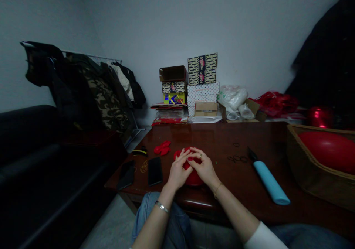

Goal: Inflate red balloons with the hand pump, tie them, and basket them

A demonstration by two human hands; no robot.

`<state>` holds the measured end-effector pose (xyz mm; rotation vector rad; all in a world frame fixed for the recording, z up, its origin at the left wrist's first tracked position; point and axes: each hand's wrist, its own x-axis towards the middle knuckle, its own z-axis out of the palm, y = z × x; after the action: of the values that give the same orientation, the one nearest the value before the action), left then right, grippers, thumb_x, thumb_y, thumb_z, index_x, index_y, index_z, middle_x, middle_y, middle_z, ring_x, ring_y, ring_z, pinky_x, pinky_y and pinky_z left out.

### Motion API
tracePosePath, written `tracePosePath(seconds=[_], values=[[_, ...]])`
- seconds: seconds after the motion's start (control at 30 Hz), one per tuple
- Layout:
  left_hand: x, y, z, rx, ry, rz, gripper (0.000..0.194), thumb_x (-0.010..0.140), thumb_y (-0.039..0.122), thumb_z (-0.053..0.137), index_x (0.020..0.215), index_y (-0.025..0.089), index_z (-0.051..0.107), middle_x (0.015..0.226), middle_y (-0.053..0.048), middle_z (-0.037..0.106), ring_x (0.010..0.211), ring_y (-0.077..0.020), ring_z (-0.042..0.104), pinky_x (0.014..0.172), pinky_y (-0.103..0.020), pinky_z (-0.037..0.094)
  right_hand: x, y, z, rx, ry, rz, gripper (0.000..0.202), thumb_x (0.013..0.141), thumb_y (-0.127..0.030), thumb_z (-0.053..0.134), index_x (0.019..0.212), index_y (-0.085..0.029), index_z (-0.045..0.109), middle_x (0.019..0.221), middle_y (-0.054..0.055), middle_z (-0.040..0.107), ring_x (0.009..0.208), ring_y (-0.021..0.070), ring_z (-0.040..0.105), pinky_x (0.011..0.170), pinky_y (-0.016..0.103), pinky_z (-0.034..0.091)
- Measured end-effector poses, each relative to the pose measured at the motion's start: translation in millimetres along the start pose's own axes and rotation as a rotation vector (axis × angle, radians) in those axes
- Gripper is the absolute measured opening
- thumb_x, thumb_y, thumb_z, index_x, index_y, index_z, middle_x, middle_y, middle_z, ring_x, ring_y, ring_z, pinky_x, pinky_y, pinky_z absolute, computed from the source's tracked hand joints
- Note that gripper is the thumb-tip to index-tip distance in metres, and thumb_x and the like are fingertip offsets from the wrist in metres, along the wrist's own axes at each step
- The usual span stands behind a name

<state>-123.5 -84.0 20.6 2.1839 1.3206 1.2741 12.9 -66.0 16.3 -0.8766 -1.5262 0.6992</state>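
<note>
A round red object, like a balloon (194, 179), rests at the front edge of the dark wooden table, mostly under both hands. My left hand (179, 170) lies over its left side, fingers bent towards the top. From the right, my right hand (203, 167) meets it, its thumb and fingers closed together at the top of the red object. What exactly the fingertips pinch is too small to make out. Just left of the hands lie limp red pieces (162, 148) on the table.
Two phones (155, 171), yellow bands (144, 166) and a black-yellow item (139, 151) lie left. Black rings (237, 159), a blue pump-like tool (271, 182) and a wicker basket (318, 178) with a red balloon (330, 149) stand right. Boxes (203, 94) are stacked behind.
</note>
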Motion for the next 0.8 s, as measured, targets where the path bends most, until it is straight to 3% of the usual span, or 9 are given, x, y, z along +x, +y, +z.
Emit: tracePosePath(seconds=[0.13,0.23,0.33,0.5,0.8], values=[[2.8,-5.2,9.6,0.099,0.028,-0.046,0.036,0.084,0.017,0.047,0.116,0.028,0.061,0.13,-0.003,0.053,0.131,-0.0205,0.036,0.11,-0.05,0.021,-0.2,-4.5,-4.2,0.047,-0.068,-0.003,0.01,0.072,-0.029,0.064,0.08,-0.026,0.069,0.121,0.004,0.06,0.118,0.0229,0.048,0.104,0.045,0.03],[4.0,-5.0,10.9,0.067,0.042,-0.085,0.034,0.089,0.023,0.041,0.115,0.029,0.061,0.131,-0.001,0.053,0.133,-0.0192,0.032,0.111,-0.051,0.015,-1.9,-0.4,-10.0,0.143,-0.114,0.018,0.027,0.076,-0.031,0.061,0.102,-0.027,0.064,0.131,0.005,0.052,0.121,0.0212,0.046,0.105,0.043,0.031],[7.1,-3.5,8.4,-0.067,0.044,-0.177,0.038,0.093,0.031,0.032,0.119,0.029,0.059,0.133,0.0,0.051,0.135,-0.0177,0.027,0.113,-0.049,0.009,-4.2,7.5,-11.5,0.135,-0.062,0.043,0.039,0.08,-0.033,0.056,0.118,-0.026,0.053,0.131,0.006,0.051,0.118,0.0185,0.049,0.102,0.04,0.035],[11.4,-4.1,6.2,-0.193,0.015,-0.228,0.043,0.094,0.034,0.025,0.121,0.027,0.058,0.136,0.0,0.048,0.136,-0.0161,0.023,0.114,-0.044,0.002,-7.6,13.2,-2.0,0.049,-0.016,0.023,0.027,0.077,-0.033,0.059,0.104,-0.024,0.06,0.12,0.006,0.059,0.122,0.0211,0.044,0.105,0.044,0.029],[8.7,-1.5,9.9,-0.124,-0.001,-0.205,0.043,0.094,0.035,0.026,0.131,0.028,0.048,0.141,0.002,0.041,0.137,-0.0155,0.019,0.114,-0.043,0.003,-9.2,6.9,9.7,-0.143,0.079,-0.007,0.014,0.078,-0.032,0.057,0.09,-0.029,0.065,0.119,0.003,0.061,0.117,0.0221,0.048,0.104,0.051,0.025]])
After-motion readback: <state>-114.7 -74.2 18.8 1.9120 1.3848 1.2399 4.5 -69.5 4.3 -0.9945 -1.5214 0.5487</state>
